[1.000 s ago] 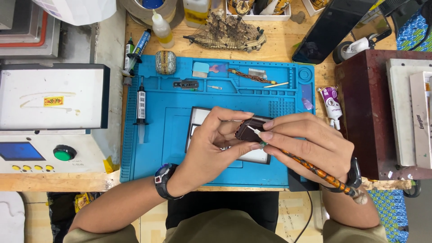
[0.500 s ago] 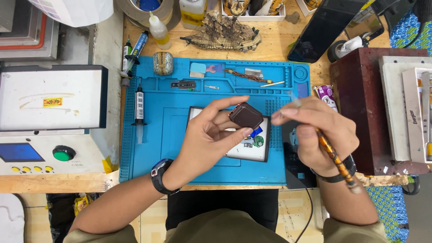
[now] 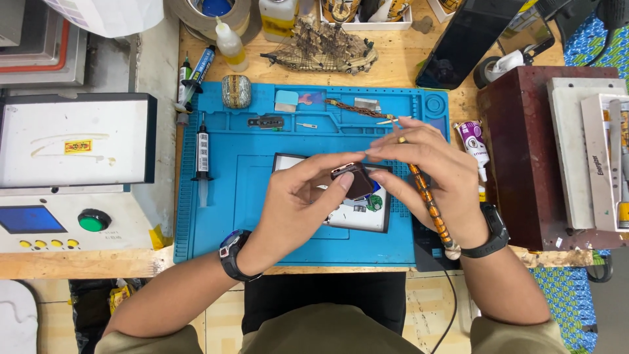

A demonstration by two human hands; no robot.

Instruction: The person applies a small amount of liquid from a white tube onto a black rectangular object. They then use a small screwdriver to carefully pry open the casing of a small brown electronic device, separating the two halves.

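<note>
While the left hand [image 3: 308, 203] pinches a small dark square device [image 3: 358, 180] between thumb and fingertips, it holds the piece just above a white-faced tablet [image 3: 367, 219] lying on the blue work mat [image 3: 223, 196]. The right hand [image 3: 429, 174] is wrapped loosely around a slim amber-banded tool [image 3: 429, 203], its fingertips touching the device's upper edge. A syringe [image 3: 202, 154] lies on the mat well to the left.
</note>
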